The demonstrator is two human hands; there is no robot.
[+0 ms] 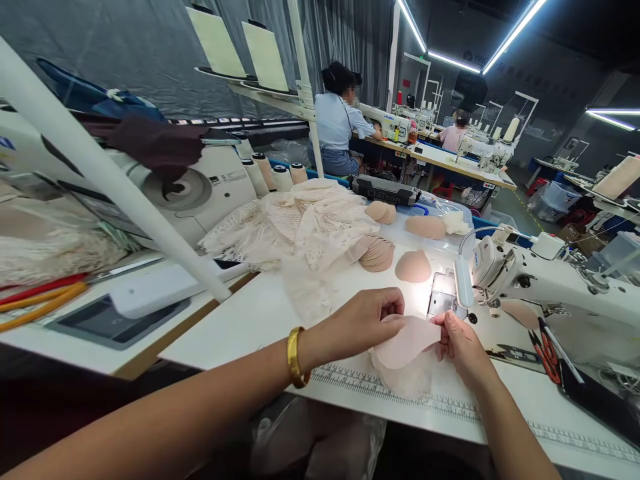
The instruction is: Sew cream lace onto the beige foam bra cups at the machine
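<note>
My left hand [364,321] pinches the upper left edge of a pale pink curved fabric piece [406,343], thumb on top. The right edge of that piece is gripped between the thumb and fingers of my right hand [460,343]. Sheer pale fabric [407,385] hangs below it over the table's front edge strip. Just beyond my hands lies the lit needle plate [443,297] of a white sewing machine [545,273]. A beige cup pad [413,267] rests beside the plate, and a fanned stack of beige pads [377,255] sits further left.
Cream lace fabric [305,220] is heaped at the back left. Orange-handled scissors [546,357] and a black phone-like slab [600,403] lie at right. A measuring scale [350,380] runs along the front edge. A thread-stand pole [115,180] crosses the left side. A co-worker [337,127] sits beyond.
</note>
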